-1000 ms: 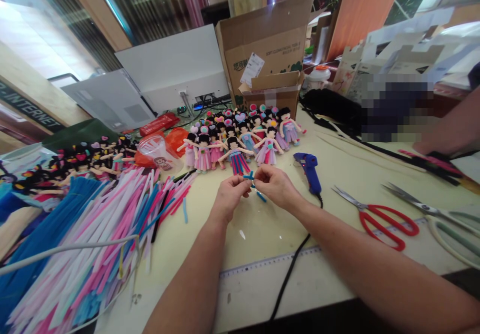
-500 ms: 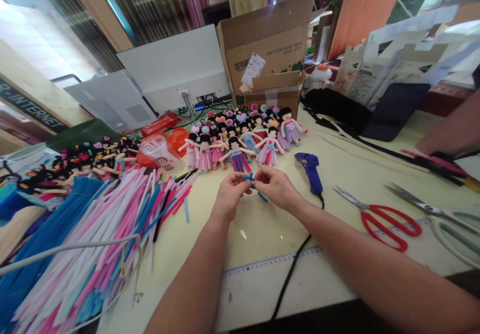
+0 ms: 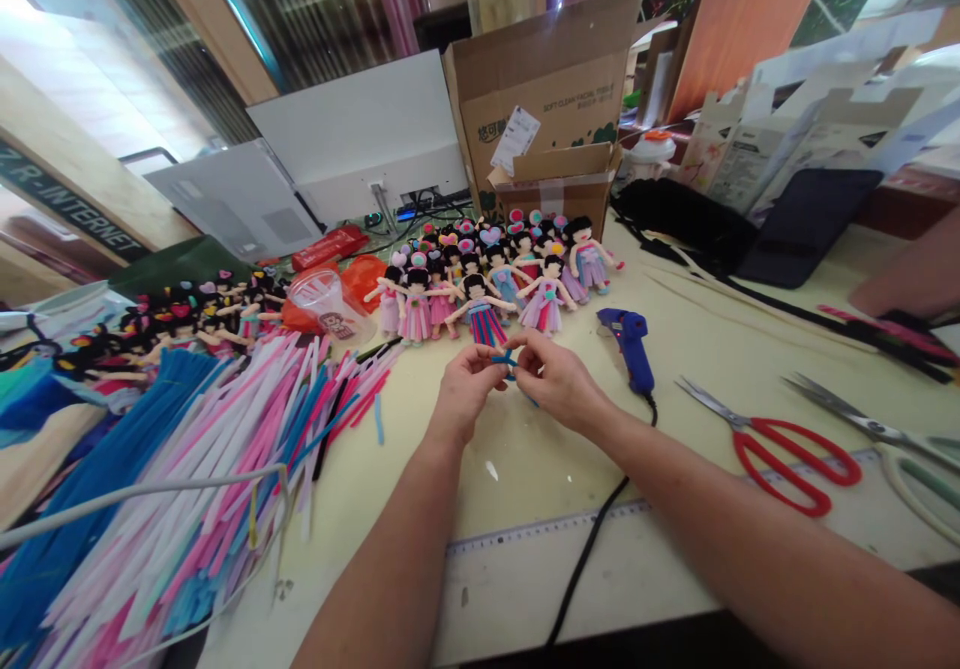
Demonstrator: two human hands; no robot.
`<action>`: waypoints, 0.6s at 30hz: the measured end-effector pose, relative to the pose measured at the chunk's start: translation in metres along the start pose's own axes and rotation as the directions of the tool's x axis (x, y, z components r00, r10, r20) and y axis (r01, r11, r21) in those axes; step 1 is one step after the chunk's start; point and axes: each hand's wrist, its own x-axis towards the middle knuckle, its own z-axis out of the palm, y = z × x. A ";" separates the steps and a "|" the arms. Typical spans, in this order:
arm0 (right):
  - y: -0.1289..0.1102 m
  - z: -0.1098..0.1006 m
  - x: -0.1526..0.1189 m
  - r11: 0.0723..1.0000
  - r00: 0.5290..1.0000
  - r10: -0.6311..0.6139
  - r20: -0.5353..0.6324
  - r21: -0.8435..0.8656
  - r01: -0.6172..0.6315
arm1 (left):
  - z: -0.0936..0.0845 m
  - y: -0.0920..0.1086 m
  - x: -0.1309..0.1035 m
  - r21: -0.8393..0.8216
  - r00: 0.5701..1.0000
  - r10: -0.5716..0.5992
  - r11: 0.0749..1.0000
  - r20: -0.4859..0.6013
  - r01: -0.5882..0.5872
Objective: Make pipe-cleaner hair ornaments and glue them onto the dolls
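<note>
Between my two hands is a blue pipe cleaner (image 3: 505,359), bent or crossed on itself, with part of it hidden by my fingers. My left hand (image 3: 471,386) pinches its left side between thumb and forefinger. The fingers of my right hand (image 3: 553,377) are closed on its right side, close against the left fingertips. Just beyond my hands stands a small doll (image 3: 480,311) with outstretched arms and a striped skirt, at the front of a group of similar dolls (image 3: 420,314). To the right of my hands lies a blue glue gun (image 3: 632,349).
Red-handled scissors (image 3: 784,454) and pale green-handled scissors (image 3: 892,439) lie at right. Pipe cleaners (image 3: 202,449) in several colours heap at left, beside a clear plastic cup (image 3: 330,309). A ruler (image 3: 547,526) and a black cord (image 3: 592,549) lie in front; a cardboard box (image 3: 555,79) stands behind.
The blue pipe cleaner has turned in my fingers, and its loose lower end shows less now. Both hands stay close together; the whole view has shifted slightly.
</note>
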 end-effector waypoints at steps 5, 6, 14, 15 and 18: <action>-0.001 0.000 0.000 1.000 1.000 0.000 -0.022 -0.009 0.000 | 0.000 -0.001 0.000 0.005 1.000 -0.001 1.000 0.008 0.001; -0.001 0.000 0.000 1.000 0.999 0.010 -0.031 -0.006 -0.010 | 0.000 -0.001 0.000 0.006 1.000 -0.002 1.000 0.011 0.002; 0.002 -0.002 0.001 0.999 0.998 0.044 -0.053 0.033 -0.042 | 0.001 -0.004 0.001 0.003 0.999 0.012 1.000 0.036 -0.013; 0.004 -0.002 0.002 0.998 0.998 0.049 -0.047 0.039 -0.048 | 0.001 -0.004 0.001 0.006 0.999 0.013 1.000 0.038 -0.013; 0.007 -0.002 0.003 0.996 0.996 0.078 -0.035 0.053 -0.076 | 0.001 -0.006 0.001 0.022 0.999 0.010 1.000 0.043 -0.011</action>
